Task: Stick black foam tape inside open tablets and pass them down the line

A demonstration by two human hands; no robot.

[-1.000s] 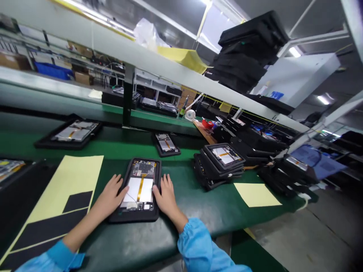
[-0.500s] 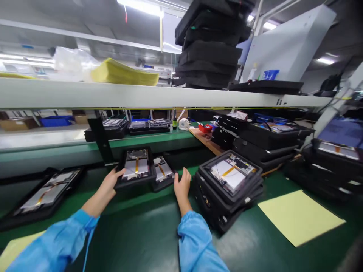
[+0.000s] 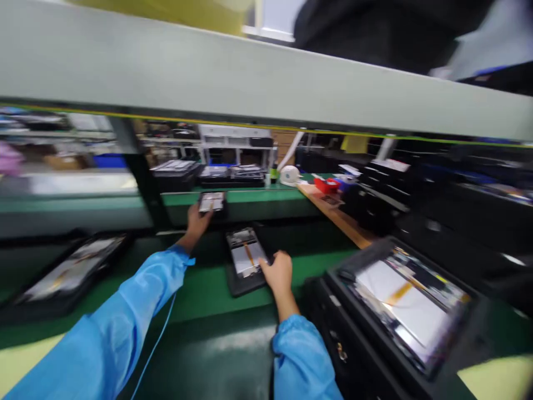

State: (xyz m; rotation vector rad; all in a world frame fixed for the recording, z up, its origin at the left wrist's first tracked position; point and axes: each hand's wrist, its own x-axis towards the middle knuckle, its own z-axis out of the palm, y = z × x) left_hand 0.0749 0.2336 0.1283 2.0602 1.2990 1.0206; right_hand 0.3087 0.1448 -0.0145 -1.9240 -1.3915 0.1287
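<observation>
Up on the ledge (image 3: 258, 196), at its front strip, gripped the far tablet (image 3: 211, 202) by the near left corner, left fingers (image 3: 200, 214) closed round the frame. Reached it with the left hand (image 3: 195, 221) at full stretch, sleeve (image 3: 137, 300) drawn out below the ledge. Had the tablet flat or nearly so; could not tell through the blur whether fully seated on the ledge or partly overhanging.

Below the ledge, on the mat (image 3: 200, 291), laid bent right fingers (image 3: 268, 265) against the right edge of the near tablet (image 3: 245, 260), open side up; could not tell whether pinching it or only resting there. Held the right hand (image 3: 280, 273) just right of that tablet. Noted a stack (image 3: 327, 314) further right of it and lower from the ledge, close beside the right forearm, and a tray (image 3: 70, 272) well left, also below the ledge.

Judged the one-corner hold at arm's length weak: could have tipped the far tablet off the ledge's front and down onto the near tablet's bare board and orange flex. Judged the thumb, so close to those open parts, apt to snag the flex. Judged the forearm near enough to knock the stack askew.
</observation>
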